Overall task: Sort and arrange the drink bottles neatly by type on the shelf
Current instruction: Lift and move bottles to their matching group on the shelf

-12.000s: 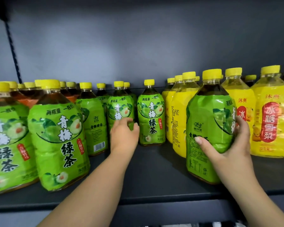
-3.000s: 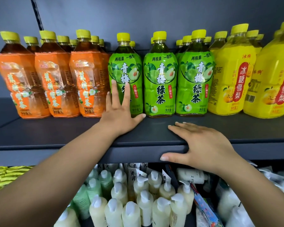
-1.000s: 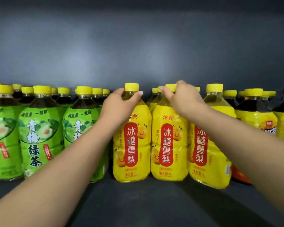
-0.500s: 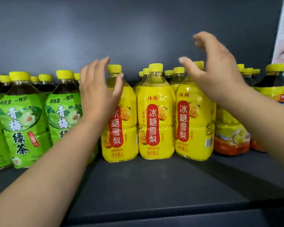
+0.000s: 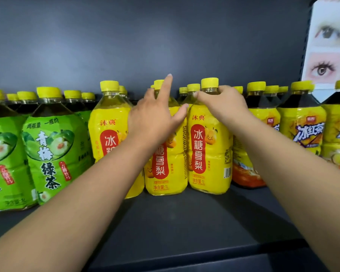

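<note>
Three yellow pear-drink bottles stand in a front row on the dark shelf (image 5: 185, 222): a left one (image 5: 106, 134), a middle one (image 5: 171, 169) and a right one (image 5: 208, 154). My left hand (image 5: 155, 116) lies open against the shoulder of the middle bottle, fingers spread, index finger raised. My right hand (image 5: 222, 103) grips the neck of the right bottle just under its yellow cap. Green tea bottles (image 5: 53, 150) stand in rows to the left. Yellow iced-tea bottles with dark liquid (image 5: 300, 130) stand to the right.
More yellow-capped bottles fill the rows behind, up to the dark back wall (image 5: 145, 46). A printed sheet with pictures of eyes (image 5: 330, 46) hangs at the upper right. The shelf's front strip lies bare below my arms.
Both hands have come down from above the caps. My left hand now rests on the middle yellow bottle and my right hand has closed on the right bottle's neck. The view shifted slightly left.
</note>
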Tool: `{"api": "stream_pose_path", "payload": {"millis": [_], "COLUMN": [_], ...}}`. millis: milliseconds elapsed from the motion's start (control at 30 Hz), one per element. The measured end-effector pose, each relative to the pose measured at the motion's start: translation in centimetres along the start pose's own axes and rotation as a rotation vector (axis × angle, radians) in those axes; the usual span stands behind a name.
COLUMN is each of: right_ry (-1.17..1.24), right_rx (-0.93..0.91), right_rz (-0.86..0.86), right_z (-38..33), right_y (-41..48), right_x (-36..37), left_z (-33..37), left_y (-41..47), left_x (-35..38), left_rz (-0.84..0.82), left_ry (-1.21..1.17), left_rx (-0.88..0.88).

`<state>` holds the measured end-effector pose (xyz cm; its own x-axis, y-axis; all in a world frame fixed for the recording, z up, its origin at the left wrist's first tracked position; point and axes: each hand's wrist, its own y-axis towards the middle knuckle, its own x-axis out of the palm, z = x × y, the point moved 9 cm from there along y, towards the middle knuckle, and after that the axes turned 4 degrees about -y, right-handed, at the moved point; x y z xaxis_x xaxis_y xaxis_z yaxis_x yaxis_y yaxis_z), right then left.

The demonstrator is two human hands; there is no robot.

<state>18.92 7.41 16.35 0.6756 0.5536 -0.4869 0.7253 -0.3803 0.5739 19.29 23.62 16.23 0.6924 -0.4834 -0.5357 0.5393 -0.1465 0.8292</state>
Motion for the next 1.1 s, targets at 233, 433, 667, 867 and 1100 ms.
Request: {"api": "stream_pose_path", "payload": {"millis": [233,433,667,867,1100], "right_ry": [0.102,0.092,-0.022,-0.064,-0.219], "right_rx": [0.074,-0.019,-0.140,-0.167,-0.419], "right_rz": [-0.329,-0.027,0.129,0.201,0.291], "right_z": [-0.8,-1.3,-1.2,-1.6,-0.7], "right_y": [0.7,1.7,2.3,1.3,-1.3], "right_x": [0.9,0.6,-0.3,-1.0,-7.4], "left_z": [0.0,0.7,0.8,0.9,1.7], "left_y": [-1.1,-3.9,-4.3,-4.1,-4.5], "left_x": [-0.4,0.6,0.6,0.6,-1.8], "left_rz": [0.111,0.244,0.337,0.301,0.304], "left_ry": [0.004,0.108,0.109,0.069,-0.407], "left_rx": [0.034,0.240,0.280,0.267,0.069]}}
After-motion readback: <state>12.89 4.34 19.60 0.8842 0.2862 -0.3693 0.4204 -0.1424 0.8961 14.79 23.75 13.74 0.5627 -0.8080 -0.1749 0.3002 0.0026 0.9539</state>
